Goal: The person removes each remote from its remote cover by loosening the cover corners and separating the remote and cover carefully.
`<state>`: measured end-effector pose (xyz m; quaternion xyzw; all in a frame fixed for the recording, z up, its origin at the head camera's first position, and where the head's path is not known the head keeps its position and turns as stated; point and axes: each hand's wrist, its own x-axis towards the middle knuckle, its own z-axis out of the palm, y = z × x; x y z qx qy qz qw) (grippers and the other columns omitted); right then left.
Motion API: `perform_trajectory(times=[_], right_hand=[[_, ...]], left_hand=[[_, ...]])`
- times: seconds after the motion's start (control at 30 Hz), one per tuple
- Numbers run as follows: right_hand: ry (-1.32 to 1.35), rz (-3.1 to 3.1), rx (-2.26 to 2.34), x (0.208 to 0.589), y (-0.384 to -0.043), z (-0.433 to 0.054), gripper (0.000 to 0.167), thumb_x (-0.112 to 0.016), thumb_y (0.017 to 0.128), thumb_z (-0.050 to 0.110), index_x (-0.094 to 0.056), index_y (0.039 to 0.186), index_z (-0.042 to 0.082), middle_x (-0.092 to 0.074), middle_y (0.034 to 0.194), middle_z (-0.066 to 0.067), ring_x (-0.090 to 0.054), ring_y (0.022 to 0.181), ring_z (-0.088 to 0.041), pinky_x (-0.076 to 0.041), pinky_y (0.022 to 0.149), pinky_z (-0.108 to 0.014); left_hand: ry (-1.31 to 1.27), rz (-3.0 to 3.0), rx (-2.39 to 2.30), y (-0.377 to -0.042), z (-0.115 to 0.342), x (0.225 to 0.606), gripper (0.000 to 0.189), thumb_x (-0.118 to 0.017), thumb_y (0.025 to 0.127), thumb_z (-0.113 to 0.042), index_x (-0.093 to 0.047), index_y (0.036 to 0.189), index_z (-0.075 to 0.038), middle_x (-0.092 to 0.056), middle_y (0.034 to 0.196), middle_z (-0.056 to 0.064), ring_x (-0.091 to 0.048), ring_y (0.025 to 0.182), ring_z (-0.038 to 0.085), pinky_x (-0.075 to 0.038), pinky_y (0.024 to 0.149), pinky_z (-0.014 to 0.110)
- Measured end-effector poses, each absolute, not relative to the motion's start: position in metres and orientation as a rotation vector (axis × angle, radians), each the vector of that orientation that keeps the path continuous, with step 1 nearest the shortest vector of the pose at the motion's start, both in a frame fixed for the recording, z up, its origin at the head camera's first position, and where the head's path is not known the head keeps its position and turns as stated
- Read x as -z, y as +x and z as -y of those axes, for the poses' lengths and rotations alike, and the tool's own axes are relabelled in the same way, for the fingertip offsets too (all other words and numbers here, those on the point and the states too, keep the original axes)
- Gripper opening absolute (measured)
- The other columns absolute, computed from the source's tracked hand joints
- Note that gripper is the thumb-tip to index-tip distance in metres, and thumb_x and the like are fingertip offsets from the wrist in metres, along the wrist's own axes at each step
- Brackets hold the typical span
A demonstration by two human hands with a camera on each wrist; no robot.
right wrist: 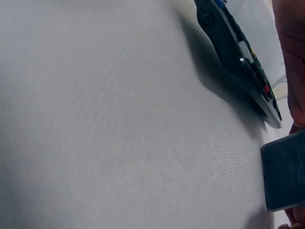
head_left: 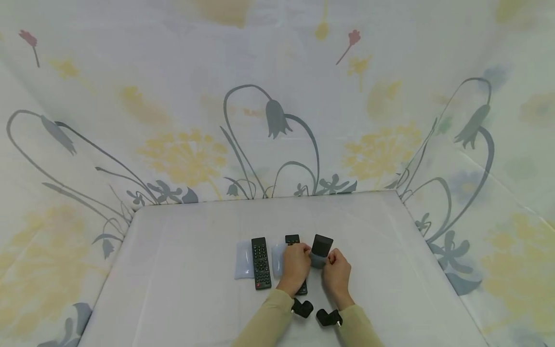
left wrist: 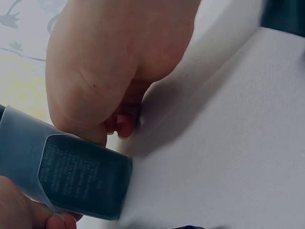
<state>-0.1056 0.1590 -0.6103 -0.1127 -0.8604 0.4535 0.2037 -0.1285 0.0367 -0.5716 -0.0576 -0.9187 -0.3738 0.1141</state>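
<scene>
The left hand [head_left: 296, 265] has a narrow grip, with curled fingers pinching one edge of a see-through cover [head_left: 318, 261]. The right hand [head_left: 337, 274] pinches the other edge, so its grip is narrow too. Inside the cover is a dark flat block [head_left: 322, 245]. It sits between the two hands and one end pokes out of the cover. The left wrist view shows rows of tiny words on it, too blurry to read. I cannot tell if its low end touches the counter [head_left: 186, 270].

Under the left hand lies a black remote [head_left: 303, 290], with its top and bottom peeking out. Just left of it is a pale blue packet [head_left: 278, 260], partly hidden by the hand. Next comes another black remote [head_left: 261, 264] with its buttons up, then a second pale blue packet [head_left: 244, 260] just beside it. White cloth covers the counter, and flowery cloth [head_left: 277, 58] hangs around it.
</scene>
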Motion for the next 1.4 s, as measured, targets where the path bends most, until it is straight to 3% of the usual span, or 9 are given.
perform_trajectory(times=[0.17,0.37,0.6,0.87,0.97,1.1,1.2,1.33,1.4], right_hand=[[-0.317,2.420,-1.275,0.612,-0.101,-0.163,0.026,-0.053,0.076,-0.018,-0.050,0.074,0.007,-0.050,0.065,-0.003,-0.047,0.062,-0.020,-0.036,0.056,-0.031],[-0.306,2.480,-1.376,0.612,-0.101,-0.172,0.019,-0.056,0.084,-0.014,-0.064,0.095,0.001,-0.071,0.089,-0.017,-0.063,0.077,-0.023,-0.049,0.065,-0.033],[-0.409,2.500,-1.615,0.600,-0.090,-0.173,0.020,-0.055,0.101,0.008,-0.068,0.113,-0.001,-0.071,0.095,-0.012,-0.059,0.079,-0.015,-0.047,0.068,-0.027],[-0.590,2.481,-1.900,0.573,-0.084,-0.179,0.033,-0.044,0.105,0.015,-0.067,0.114,-0.007,-0.064,0.093,-0.009,-0.056,0.082,-0.016,-0.047,0.071,-0.027],[-0.598,2.576,-1.820,0.565,-0.085,-0.184,0.041,-0.043,0.107,0.026,-0.066,0.112,-0.007,-0.061,0.091,-0.012,-0.054,0.084,-0.021,-0.044,0.070,-0.030],[-0.544,2.724,-1.679,0.558,-0.087,-0.190,0.057,-0.041,0.106,0.042,-0.063,0.126,-0.006,-0.064,0.118,-0.025,-0.057,0.111,-0.039,-0.048,0.086,-0.045],[-0.545,2.757,-1.635,0.558,-0.087,-0.193,0.057,-0.041,0.106,0.041,-0.059,0.132,-0.007,-0.061,0.127,-0.026,-0.054,0.118,-0.041,-0.046,0.089,-0.048],[-0.572,2.654,-1.693,0.562,-0.087,-0.195,0.046,-0.045,0.106,0.032,-0.063,0.127,-0.005,-0.064,0.117,-0.021,-0.055,0.109,-0.034,-0.044,0.081,-0.039],[-0.542,2.573,-1.700,0.564,-0.087,-0.195,0.041,-0.048,0.106,0.027,-0.065,0.125,-0.005,-0.064,0.124,-0.021,-0.056,0.114,-0.033,-0.045,0.085,-0.040]], left_hand=[[-0.144,2.701,1.160,-0.124,-0.037,0.575,0.009,-0.074,0.086,-0.003,-0.077,0.082,-0.010,-0.072,0.078,0.000,-0.067,0.071,0.014,-0.052,0.060,0.027],[-0.133,2.687,1.165,-0.124,-0.040,0.578,0.009,-0.073,0.087,-0.003,-0.076,0.083,-0.010,-0.071,0.078,0.000,-0.065,0.070,0.014,-0.050,0.060,0.027],[-0.066,2.720,1.276,-0.122,-0.040,0.577,0.010,-0.070,0.089,-0.003,-0.076,0.085,-0.009,-0.071,0.077,0.000,-0.063,0.066,0.010,-0.049,0.057,0.024],[-0.123,2.594,1.272,-0.119,-0.046,0.576,0.006,-0.074,0.085,-0.003,-0.075,0.081,-0.007,-0.068,0.068,-0.002,-0.058,0.058,0.006,-0.045,0.051,0.023],[-0.140,2.567,1.315,-0.117,-0.051,0.577,0.008,-0.071,0.084,0.002,-0.075,0.080,-0.004,-0.068,0.066,0.001,-0.057,0.054,0.006,-0.045,0.048,0.023],[-0.099,2.562,1.370,-0.116,-0.058,0.582,0.011,-0.067,0.081,0.007,-0.074,0.078,-0.002,-0.068,0.065,0.004,-0.058,0.053,0.009,-0.046,0.049,0.025],[-0.068,2.558,1.376,-0.116,-0.063,0.585,0.012,-0.067,0.081,0.007,-0.074,0.079,-0.003,-0.068,0.066,0.003,-0.059,0.056,0.011,-0.047,0.052,0.026],[-0.047,2.555,1.367,-0.116,-0.067,0.587,0.012,-0.068,0.080,0.006,-0.073,0.078,-0.005,-0.067,0.065,-0.001,-0.059,0.057,0.009,-0.047,0.053,0.027],[-0.037,2.551,1.376,-0.116,-0.067,0.586,0.013,-0.069,0.081,0.005,-0.073,0.077,-0.007,-0.065,0.063,-0.003,-0.056,0.055,0.007,-0.046,0.052,0.026]])
